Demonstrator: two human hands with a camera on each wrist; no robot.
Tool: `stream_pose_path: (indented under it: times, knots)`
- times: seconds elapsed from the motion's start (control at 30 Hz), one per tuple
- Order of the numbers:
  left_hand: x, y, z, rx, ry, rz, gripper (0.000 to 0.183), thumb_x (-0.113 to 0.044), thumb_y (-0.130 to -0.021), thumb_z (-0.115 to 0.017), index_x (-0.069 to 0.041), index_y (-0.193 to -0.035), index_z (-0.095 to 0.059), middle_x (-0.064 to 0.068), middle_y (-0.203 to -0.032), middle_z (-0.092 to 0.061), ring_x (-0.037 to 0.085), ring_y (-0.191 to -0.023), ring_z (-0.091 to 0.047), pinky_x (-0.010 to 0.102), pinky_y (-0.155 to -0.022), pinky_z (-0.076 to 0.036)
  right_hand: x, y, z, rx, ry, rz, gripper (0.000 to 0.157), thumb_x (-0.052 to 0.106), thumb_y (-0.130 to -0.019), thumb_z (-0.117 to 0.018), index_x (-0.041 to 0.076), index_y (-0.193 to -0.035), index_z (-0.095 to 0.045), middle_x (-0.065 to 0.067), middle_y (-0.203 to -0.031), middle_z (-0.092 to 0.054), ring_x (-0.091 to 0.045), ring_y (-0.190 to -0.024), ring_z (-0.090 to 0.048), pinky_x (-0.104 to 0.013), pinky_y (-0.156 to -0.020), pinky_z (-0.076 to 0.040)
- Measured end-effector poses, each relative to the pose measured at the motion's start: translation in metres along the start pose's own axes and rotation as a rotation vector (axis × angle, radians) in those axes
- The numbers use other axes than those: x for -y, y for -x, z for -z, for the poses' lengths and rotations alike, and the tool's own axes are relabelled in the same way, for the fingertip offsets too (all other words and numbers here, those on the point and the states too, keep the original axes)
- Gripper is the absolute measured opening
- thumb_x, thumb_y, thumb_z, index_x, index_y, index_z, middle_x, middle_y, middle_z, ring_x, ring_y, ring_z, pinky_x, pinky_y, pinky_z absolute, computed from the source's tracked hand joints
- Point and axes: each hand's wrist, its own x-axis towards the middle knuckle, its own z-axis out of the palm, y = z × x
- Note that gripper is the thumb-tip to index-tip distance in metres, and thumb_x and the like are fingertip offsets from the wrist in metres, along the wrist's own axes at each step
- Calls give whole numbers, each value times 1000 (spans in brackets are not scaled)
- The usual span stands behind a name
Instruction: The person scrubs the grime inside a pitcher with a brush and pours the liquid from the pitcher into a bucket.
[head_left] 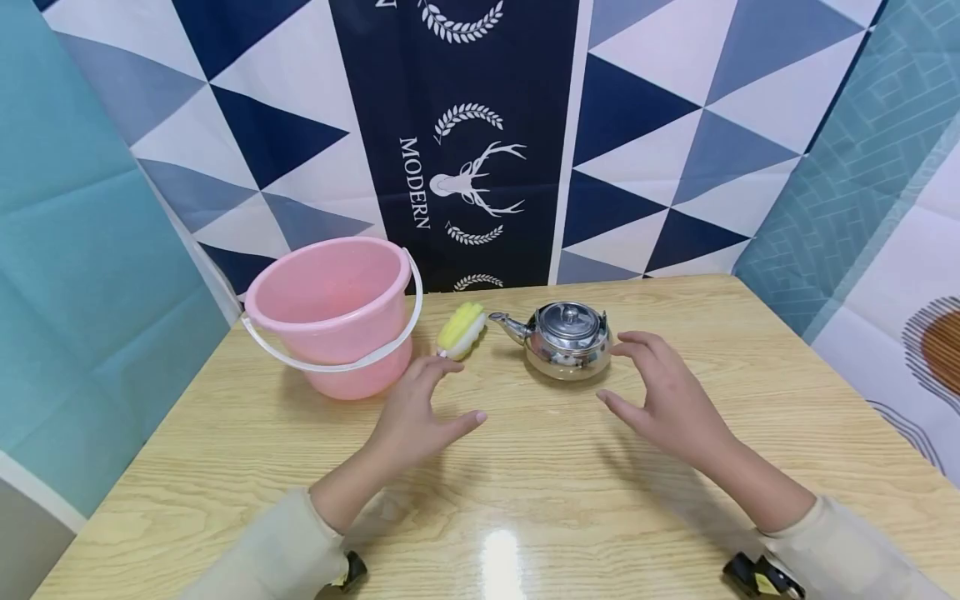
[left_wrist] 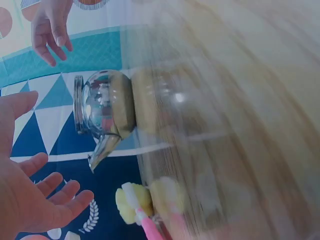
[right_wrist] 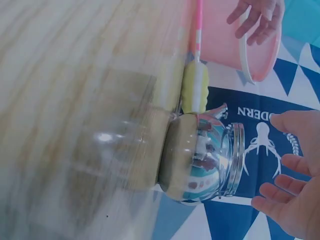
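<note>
A shiny metal teapot (head_left: 568, 354) with a lid and a spout pointing left stands upright on the wooden table (head_left: 540, 467). My right hand (head_left: 678, 408) is held just right of it, fingers spread in a loose curve; the right wrist view shows a gap between that hand (right_wrist: 295, 175) and the teapot (right_wrist: 200, 160). Left of the spout lies a sponge brush (head_left: 461, 329) with a yellow and white head; its pink handle (left_wrist: 150, 227) shows in the left wrist view. My left hand (head_left: 420, 417) hovers in front of the brush, thumb and fingers apart, holding nothing.
A pink bucket (head_left: 337, 333) with a white handle stands at the back left, close to the brush. Behind the table hangs a patterned cloth (head_left: 465, 167) with triangles and a deer head. Teal cloth (head_left: 90, 250) covers the left side.
</note>
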Motion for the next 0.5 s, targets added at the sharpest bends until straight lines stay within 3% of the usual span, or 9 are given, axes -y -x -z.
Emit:
stream_pose_path:
  times: [0.1, 0.27, 0.5]
  knots:
    - [-3, -3, -4, -12, 62, 13, 62, -35, -74, -84, -9, -124, -60, 7, -128, -55, 24, -114, -53, 42, -92, -48, 0, -2, 1, -22, -11, -17, 50, 9, -74, -82, -5, -115, -56, -25, -126, -51, -42, -115, -50, -58, -91, -43]
    - [-5, -9, -12, -28, 176, -24, 60, -25, -73, -86, -8, -124, -60, 6, -124, -55, 23, -112, -53, 40, -89, -51, -1, -5, 2, -32, -67, -63, 46, 3, -75, -80, -6, -114, -56, -25, -125, -50, -41, -113, -51, -53, -83, -51]
    - [-8, -15, -24, 16, 303, 4, 64, -23, -75, -85, -5, -129, -56, 5, -130, -51, 22, -117, -51, 36, -91, -51, -4, -10, -1, -7, -235, -234, 41, -2, -81, -75, -10, -114, -53, -24, -120, -50, -39, -108, -54, -45, -81, -54]
